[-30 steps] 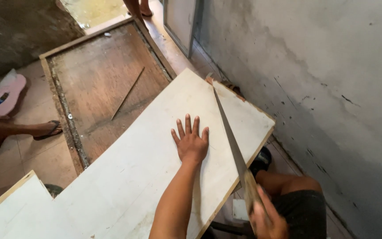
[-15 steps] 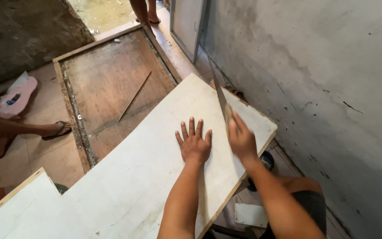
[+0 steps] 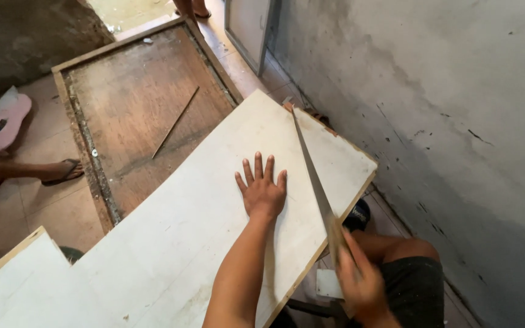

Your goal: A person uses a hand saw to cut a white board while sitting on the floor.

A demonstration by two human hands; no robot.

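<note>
Nearest the camera, the right hand (image 3: pixel 360 285) is wrapped around the wooden handle of a handsaw (image 3: pixel 311 176), fingers curled tight on the grip, blurred. The hand sits just off the near edge of a white board (image 3: pixel 202 212), above the person's bent knee and dark shorts (image 3: pixel 414 291). The saw blade runs from the handle up and away across the board's right end, its tip reaching the far edge close to the wall (image 3: pixel 445 91).

Just left of the blade, the left hand (image 3: pixel 262 191) lies flat on the white board, palm down, fingers spread apart and pointing away from the person, pinching nothing. It is near the blade but not touching it.

The white board lies tilted across the scene, from the lower left to the right, where its pale wooden edge shows. A second white panel (image 3: pixel 7 279) shows at the bottom left corner.

Beyond the board, a brown wooden panel with a raised frame (image 3: pixel 129 103) lies on the tiled floor, a thin stick (image 3: pixel 176 121) resting on it. To the far left, another person's foot in a sandal (image 3: pixel 62 172) rests on the floor, with a pink object (image 3: pixel 4 118) behind it.
</note>
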